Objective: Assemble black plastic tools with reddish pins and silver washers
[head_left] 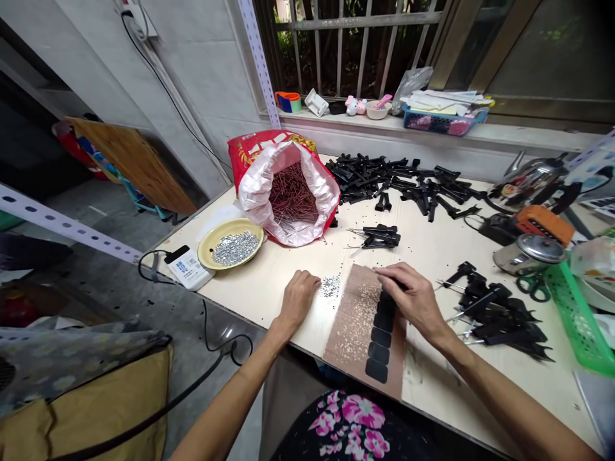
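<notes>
My left hand rests on the table with curled fingers, its fingertips beside a small pile of tiny silver metal pieces. Whether it pinches one of them is too small to tell. My right hand is closed in a pinch above the far end of a brown board; what sits between thumb and fingers cannot be made out. Several black rounded-square pieces lie in a row along the board, partly under my right hand. The board's left half is speckled with pale scratches or flecks.
A yellow dish of silver pieces and an open red bag of brownish rods stand left. Black plastic parts are heaped behind. Black assemblies with metal shafts, scissors, a metal pot and a green basket sit right.
</notes>
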Motion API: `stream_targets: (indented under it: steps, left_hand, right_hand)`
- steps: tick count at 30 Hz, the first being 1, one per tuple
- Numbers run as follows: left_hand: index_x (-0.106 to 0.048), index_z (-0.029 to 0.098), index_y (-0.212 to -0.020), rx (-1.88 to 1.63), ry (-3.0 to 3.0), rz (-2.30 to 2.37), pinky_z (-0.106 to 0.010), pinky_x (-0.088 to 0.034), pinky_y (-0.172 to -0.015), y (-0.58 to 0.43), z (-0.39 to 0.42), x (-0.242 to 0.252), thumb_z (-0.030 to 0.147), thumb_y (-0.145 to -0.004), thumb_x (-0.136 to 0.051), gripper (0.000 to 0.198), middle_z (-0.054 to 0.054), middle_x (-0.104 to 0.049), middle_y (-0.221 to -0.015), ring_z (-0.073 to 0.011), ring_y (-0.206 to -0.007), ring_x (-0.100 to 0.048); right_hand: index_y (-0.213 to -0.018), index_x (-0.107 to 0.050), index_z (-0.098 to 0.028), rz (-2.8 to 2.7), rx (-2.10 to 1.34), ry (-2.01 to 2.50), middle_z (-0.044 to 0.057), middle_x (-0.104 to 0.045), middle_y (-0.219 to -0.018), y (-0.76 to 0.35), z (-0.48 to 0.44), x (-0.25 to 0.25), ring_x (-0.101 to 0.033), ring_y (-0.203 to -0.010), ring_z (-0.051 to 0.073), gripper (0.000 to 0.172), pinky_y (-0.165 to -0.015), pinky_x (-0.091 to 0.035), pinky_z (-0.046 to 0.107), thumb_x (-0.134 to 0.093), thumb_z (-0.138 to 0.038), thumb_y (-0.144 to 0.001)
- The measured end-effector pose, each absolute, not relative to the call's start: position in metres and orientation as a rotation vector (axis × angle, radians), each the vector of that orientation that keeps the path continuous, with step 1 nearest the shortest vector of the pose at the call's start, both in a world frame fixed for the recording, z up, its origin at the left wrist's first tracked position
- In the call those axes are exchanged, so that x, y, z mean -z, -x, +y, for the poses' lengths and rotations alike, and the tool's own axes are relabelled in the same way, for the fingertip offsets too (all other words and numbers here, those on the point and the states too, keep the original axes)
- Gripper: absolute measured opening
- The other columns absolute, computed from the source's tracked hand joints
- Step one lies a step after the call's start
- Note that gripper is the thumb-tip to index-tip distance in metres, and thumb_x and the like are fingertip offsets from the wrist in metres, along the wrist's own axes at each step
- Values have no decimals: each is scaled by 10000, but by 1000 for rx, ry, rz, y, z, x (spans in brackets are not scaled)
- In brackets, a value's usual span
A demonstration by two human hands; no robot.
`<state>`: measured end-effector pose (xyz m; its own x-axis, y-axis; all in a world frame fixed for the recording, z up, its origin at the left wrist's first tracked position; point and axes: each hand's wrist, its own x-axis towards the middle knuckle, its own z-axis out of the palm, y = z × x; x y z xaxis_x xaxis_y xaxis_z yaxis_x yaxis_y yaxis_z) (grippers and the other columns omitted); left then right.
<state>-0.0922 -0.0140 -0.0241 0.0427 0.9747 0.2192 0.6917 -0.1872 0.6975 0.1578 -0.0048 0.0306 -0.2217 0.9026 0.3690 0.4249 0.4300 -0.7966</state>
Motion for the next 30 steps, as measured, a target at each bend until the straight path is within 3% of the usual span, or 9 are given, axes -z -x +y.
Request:
stream_targets:
  steps: [4,8,16,30]
  left_hand:
    - [-694,145,-839,-1211,-961,1337,-262,-451,-615,77,-18,10,386,-746,-669,260,-44,-633,-735,-132,-628,-545]
    - [-678,114,-820,-1219,-504,994,-246,-490,-617,54,-23,-6,342,-637,-777,308,-29,-636,-701,-94,-587,-560]
    - [-680,86,-825,-1240,-454,967,-219,-502,-611,33,-23,-20,272,-594,-817,327,-42,-670,-698,-88,-586,-591]
    - [-677,97,-760,-1286,-591,1049,-205,-464,-598,10,-16,-18,282,-598,-802,275,-14,-647,-624,-84,-558,-572]
  right_hand:
    - [-1069,-661,-247,-1998,-628,1102,51,-637,-925,-138,-10,-30,-607,-823,174,237,-700,-506,302,-487,-265,-910]
    - [-1074,-655,-246,-2146,-460,1100,47,-642,-910,-127,-13,-31,-606,-804,167,242,-688,-489,285,-476,-226,-914]
    - [-1065,-644,-235,-2219,-287,1159,34,-639,-935,-137,-15,-33,-593,-867,160,229,-699,-452,257,-471,-205,-917]
    - [-963,-612,-177,-2171,-115,1314,64,-634,-855,-142,-21,-19,-578,-789,175,182,-686,-405,273,-439,-221,-926]
